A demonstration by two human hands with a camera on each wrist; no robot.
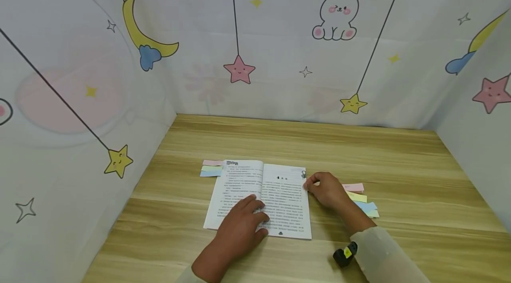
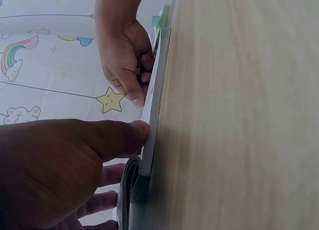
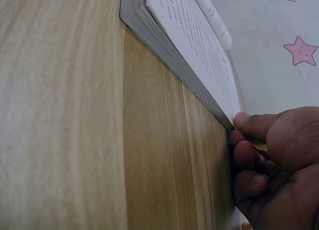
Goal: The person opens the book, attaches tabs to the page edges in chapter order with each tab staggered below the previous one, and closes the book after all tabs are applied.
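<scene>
An open book lies on the wooden table, its printed pages facing up. My left hand rests on the lower middle of the pages, fingers spread across the fold; in the left wrist view its thumb presses near the book's edge. My right hand is at the upper right edge of the right page, and in the right wrist view the thumb and curled fingers of this hand pinch the page edge at the corner. How many pages are between them I cannot tell.
Pink, yellow and blue paper strips lie right of my right hand. More coloured strips stick out at the book's upper left. A small black device is beside my right sleeve. Patterned cloth surrounds the table.
</scene>
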